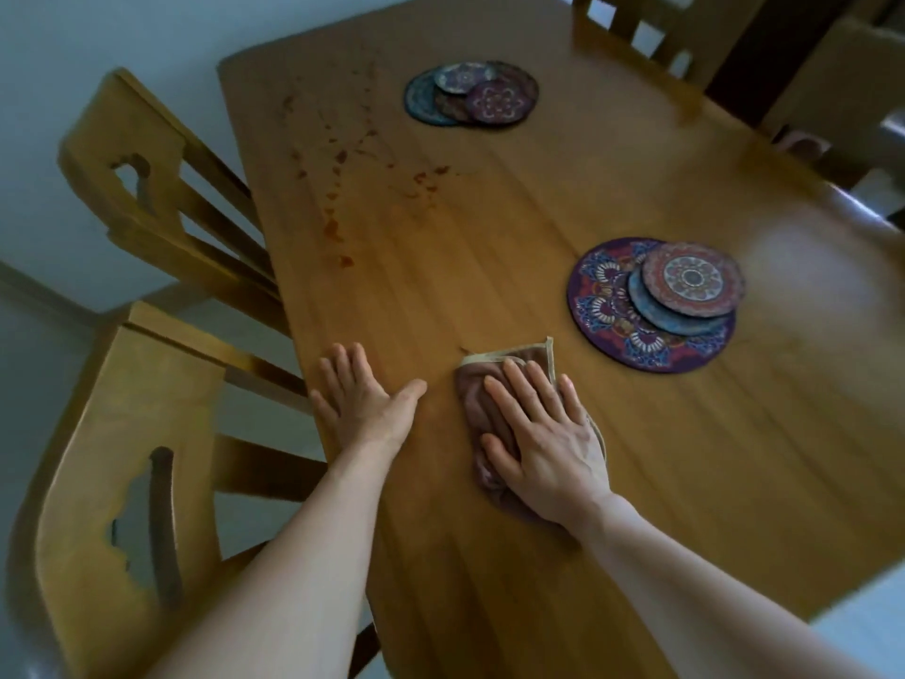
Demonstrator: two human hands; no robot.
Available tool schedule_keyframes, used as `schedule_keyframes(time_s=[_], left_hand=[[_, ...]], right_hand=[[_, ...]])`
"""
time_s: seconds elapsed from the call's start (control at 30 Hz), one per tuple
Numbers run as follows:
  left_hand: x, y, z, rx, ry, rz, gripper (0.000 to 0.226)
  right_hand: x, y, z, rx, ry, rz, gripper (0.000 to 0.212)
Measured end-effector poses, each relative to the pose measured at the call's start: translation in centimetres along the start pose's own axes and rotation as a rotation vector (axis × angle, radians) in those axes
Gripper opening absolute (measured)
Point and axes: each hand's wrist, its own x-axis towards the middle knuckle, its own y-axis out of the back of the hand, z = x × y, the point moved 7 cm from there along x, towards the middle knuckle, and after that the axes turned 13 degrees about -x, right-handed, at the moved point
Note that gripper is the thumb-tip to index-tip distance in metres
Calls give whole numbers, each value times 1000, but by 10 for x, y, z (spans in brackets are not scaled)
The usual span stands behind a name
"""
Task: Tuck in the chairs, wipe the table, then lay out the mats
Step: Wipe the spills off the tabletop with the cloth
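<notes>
The person's right hand lies flat on a brown cloth with a pale trim. Its fingers are straight and slightly spread, pressing the cloth onto the wooden tabletop rather than gripping it. Just left of the cloth, the left hand rests palm-down on the bare wood with its fingers straight, holding nothing.

Beyond the cloth and to its right lies a large purple mat with smaller round mats stacked on its right side. Well beyond the cloth, near the far end, a second pile of round mats overlaps itself. Reddish stains spatter the wood beyond the cloth and to its left.

Left of the cloth, two wooden chairs stand close against the tabletop's edge. A third chair stands at the far end, well beyond the cloth.
</notes>
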Motion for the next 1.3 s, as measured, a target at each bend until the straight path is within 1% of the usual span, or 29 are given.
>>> schedule_keyframes(time_s=[0.13, 0.2, 0.3, 0.43, 0.53, 0.8, 0.97, 1.03, 1.1, 1.17, 1.23, 1.3], left_hand=[[0, -1, -2, -47, 7, -137, 99], [1, 1, -2, -19, -9, -209, 100], [2, 2, -2, 19, -15, -305, 102], [-4, 3, -2, 116, -78, -350, 101], [-3, 3, -1, 171, -106, -369, 101], [-6, 1, 4, 180, -119, -382, 103], [-5, -3, 4, 222, -127, -374, 106], [-3, -3, 5, 247, -137, -395, 107], [-7, -5, 7, 270, -132, -447, 107], [-4, 0, 7, 329, -131, -546, 102], [5, 13, 11, 396, -153, -712, 93], [16, 34, 18, 441, -182, -914, 84]], right_hand=[[-30, 4, 23, 12, -114, 6, 65], [-47, 7, 31, 11, -222, 24, 65], [-68, 4, 41, -13, -390, -12, 70], [-99, 1, 33, -12, -627, -24, 72], [-112, 0, 12, -7, -747, -9, 71], [-116, -3, -46, -22, -813, -3, 76], [-94, -6, -71, -43, -813, -50, 77], [-79, -6, -81, -44, -821, -65, 78], [-70, -7, -84, -44, -840, -91, 76], [-62, -7, -88, -38, -877, -110, 73], [-55, -6, -94, -24, -931, -132, 74], [-48, -4, -99, -5, -993, -154, 74]])
